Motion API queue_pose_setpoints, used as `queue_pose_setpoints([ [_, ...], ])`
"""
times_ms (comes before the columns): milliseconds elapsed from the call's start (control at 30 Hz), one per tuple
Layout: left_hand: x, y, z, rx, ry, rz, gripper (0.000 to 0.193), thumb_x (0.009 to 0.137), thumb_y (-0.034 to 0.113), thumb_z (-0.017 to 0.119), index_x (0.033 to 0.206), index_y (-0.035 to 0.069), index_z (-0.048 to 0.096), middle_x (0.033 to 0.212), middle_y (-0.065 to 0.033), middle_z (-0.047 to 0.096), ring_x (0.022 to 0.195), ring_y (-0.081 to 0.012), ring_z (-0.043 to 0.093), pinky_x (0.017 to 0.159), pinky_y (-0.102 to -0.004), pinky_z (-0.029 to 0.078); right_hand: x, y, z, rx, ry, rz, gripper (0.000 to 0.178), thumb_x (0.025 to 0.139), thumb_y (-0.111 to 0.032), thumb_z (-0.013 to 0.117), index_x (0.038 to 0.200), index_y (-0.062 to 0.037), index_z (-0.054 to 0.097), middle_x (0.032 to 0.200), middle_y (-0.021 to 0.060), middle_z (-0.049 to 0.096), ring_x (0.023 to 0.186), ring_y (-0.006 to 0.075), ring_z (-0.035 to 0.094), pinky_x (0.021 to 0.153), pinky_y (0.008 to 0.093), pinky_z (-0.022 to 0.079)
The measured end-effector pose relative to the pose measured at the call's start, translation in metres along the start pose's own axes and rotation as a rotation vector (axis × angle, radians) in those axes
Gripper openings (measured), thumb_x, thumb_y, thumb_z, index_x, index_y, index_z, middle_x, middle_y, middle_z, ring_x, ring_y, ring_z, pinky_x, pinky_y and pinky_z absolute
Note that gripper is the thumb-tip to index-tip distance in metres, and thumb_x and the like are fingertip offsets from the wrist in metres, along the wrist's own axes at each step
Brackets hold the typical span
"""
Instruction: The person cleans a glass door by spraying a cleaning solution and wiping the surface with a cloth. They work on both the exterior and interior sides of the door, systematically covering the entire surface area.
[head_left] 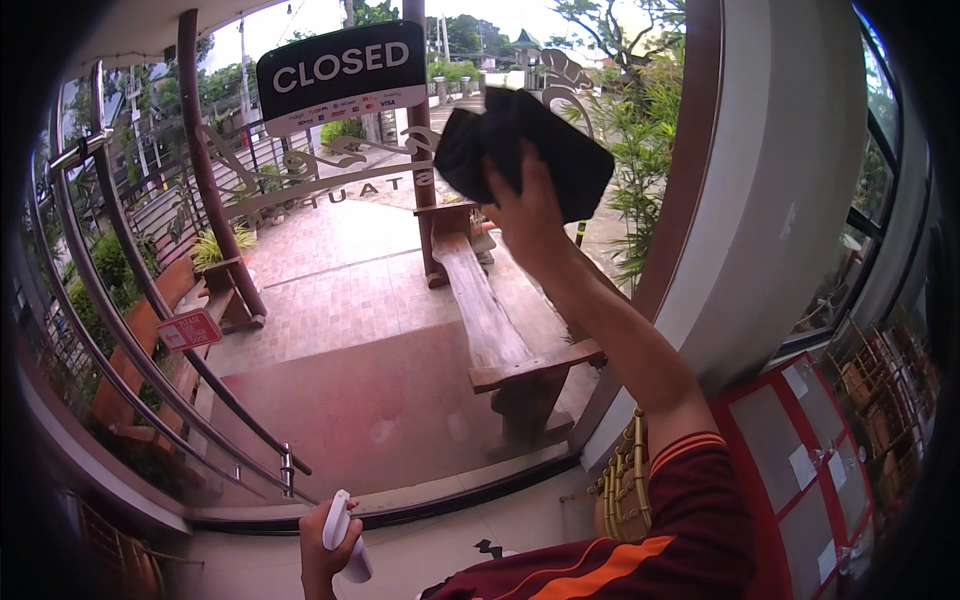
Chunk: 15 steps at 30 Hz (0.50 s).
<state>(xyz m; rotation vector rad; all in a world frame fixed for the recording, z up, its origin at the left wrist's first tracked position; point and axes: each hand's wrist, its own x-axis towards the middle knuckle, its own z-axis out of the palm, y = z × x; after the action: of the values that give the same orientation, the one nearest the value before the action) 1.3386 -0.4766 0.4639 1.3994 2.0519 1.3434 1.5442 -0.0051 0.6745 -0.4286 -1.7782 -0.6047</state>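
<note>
Holds a black cloth (570,160) up high, near the glass (340,420), with the right hand (527,215), fingers clamped on it. Grips a white spray bottle (336,522) down low with the left hand (317,545), fingers wrapped around it. Has the cloth just right of a black and white sign (340,80). Wears a dark red shirt (700,510).

Right hand (530,215), upper right of centre, holds black cloth (565,155) up before glass pane (330,400). Left hand (322,552), bottom left of centre, grips white spray bottle (357,566). Black sign (342,78) upper left; small red sign (189,329) mid-left; wooden bench (487,305) mid-frame, beyond glass pane.
</note>
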Motion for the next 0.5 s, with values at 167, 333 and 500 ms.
queue_pose_setpoints([
  [167,0.015,0.021,0.01,-0.036,-0.01,0.14,0.03,0.08,0.008,0.073,0.108,-0.001,0.071,0.102,-0.0156,0.076,0.095,-0.0256,0.075,0.086,-0.0359,0.056,-0.091,-0.078,-0.016,0.067,-0.584,-0.394,0.052,0.092,-0.014,0.058,0.144,-0.0234,0.059,0.158,0.0184,0.04,0.149,0.0342,0.038,0.12,0.0535,0.031],
  [333,-0.014,0.01,-0.002,-0.085,0.027,-0.018,0.031,0.076,0.006,0.072,0.106,-0.001,0.071,0.101,-0.0123,0.076,0.086,-0.0165,0.071,0.081,-0.0332,0.056,-0.038,-0.025,-0.03,0.313,-0.444,-0.043,0.045,0.096,-0.024,0.068,0.139,-0.0113,0.063,0.144,0.0223,0.053,0.132,0.0379,0.054,0.113,0.0471,0.041],
  [500,-0.05,-0.021,-0.018,0.068,0.12,-0.182,0.031,0.08,0.012,0.075,0.109,0.003,0.071,0.094,-0.016,0.074,0.085,-0.0274,0.073,0.079,-0.0373,0.055,0.109,0.115,-0.029,-0.257,0.33,-0.208,0.046,0.085,-0.017,0.068,0.13,-0.011,0.069,0.146,0.0355,0.046,0.132,0.0513,0.049,0.113,0.0504,0.041],
])
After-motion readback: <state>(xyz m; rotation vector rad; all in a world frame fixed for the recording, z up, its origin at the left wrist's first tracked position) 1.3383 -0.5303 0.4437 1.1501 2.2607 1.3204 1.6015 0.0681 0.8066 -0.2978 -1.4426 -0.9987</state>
